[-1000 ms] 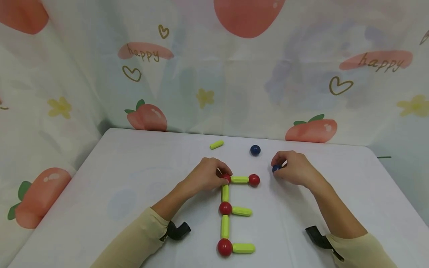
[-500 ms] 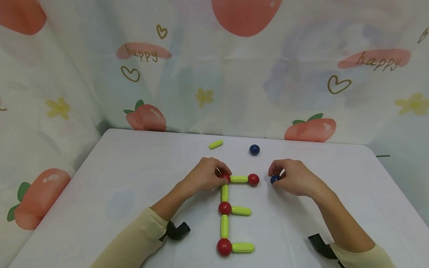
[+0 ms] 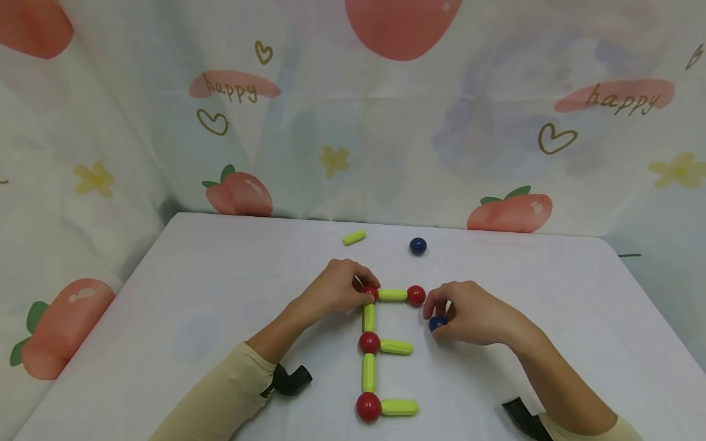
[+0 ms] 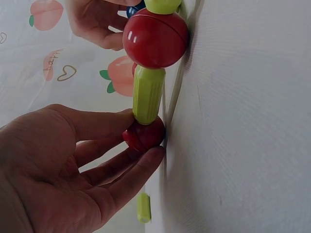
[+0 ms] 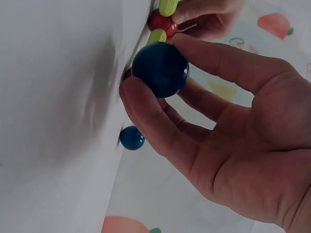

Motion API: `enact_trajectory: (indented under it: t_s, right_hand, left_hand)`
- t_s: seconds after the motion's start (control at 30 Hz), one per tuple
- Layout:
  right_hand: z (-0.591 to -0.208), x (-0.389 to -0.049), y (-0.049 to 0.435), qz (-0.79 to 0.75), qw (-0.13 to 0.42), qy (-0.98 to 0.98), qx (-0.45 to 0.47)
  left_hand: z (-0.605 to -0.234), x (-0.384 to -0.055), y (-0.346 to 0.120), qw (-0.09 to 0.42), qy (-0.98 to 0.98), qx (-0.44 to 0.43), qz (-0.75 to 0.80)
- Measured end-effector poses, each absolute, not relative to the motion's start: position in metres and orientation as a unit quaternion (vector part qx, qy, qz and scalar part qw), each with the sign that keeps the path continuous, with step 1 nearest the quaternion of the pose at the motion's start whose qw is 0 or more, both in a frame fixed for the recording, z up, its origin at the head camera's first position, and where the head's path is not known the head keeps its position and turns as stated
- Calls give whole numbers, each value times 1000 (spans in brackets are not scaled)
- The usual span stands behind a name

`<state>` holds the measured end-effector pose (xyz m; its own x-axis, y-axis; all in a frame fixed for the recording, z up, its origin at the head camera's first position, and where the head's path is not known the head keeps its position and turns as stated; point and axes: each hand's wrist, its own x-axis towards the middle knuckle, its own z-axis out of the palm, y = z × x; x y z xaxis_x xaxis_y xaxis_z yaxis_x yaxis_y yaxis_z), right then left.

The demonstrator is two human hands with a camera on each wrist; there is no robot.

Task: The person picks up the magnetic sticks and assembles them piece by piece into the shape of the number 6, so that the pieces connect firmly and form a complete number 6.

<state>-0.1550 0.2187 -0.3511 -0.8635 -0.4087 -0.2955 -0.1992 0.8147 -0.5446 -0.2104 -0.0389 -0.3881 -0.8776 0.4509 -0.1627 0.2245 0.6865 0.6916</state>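
My left hand (image 3: 340, 286) pinches the red ball (image 4: 145, 134) at the top left corner of a joined figure of red balls and yellow-green sticks. From that corner one stick (image 3: 392, 295) leads right to another red ball (image 3: 416, 296). Below it, sticks link a middle red ball (image 3: 369, 342) and a bottom red ball (image 3: 368, 407); a stick (image 3: 396, 347) juts right from the middle one and another stick (image 3: 399, 407) from the bottom one. My right hand (image 3: 478, 313) holds a blue ball (image 5: 160, 70) between thumb and fingers, right of the middle stick and apart from it.
A second blue ball (image 3: 418, 246) and a loose yellow-green stick (image 3: 354, 237) lie toward the back of the white table (image 3: 248, 245). Behind the table hangs a patterned curtain (image 3: 386, 135). Black wrist devices sit at both cuffs.
My right hand has carried the blue ball toward me and slightly left, nearer the figure. The left hand keeps its grip on the corner ball.
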Motion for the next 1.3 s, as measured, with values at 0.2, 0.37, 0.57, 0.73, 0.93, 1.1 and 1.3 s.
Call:
enact_trajectory:
  t_s: [0.2, 0.37, 0.57, 0.73, 0.93, 1.1, 1.3]
  right_hand:
    - [-359, -149, 210, -263, 208, 922, -192]
    - [-364, -147, 204, -269, 208, 916, -211]
    - [-366, -145, 197, -268, 211, 917, -206]
    - [-367, -142, 192, -263, 214, 921, -194]
    - [-369, -139, 188, -249, 201, 928, -192]
    - [-369, -137, 185, -231, 197, 935, -185]
    - [-368, -135, 182, -218, 194, 940, -177]
  left_hand:
    - [-388, -210, -39, 164, 904, 186, 348]
    - [-388, -210, -40, 159, 904, 192, 348]
    - [-387, -209, -41, 158, 900, 197, 355]
    - [-387, -209, -41, 160, 899, 195, 357]
    - [-387, -209, -40, 163, 900, 192, 356]
    - [-386, -208, -40, 162, 902, 190, 352]
    - [-386, -208, -40, 160, 903, 191, 349]
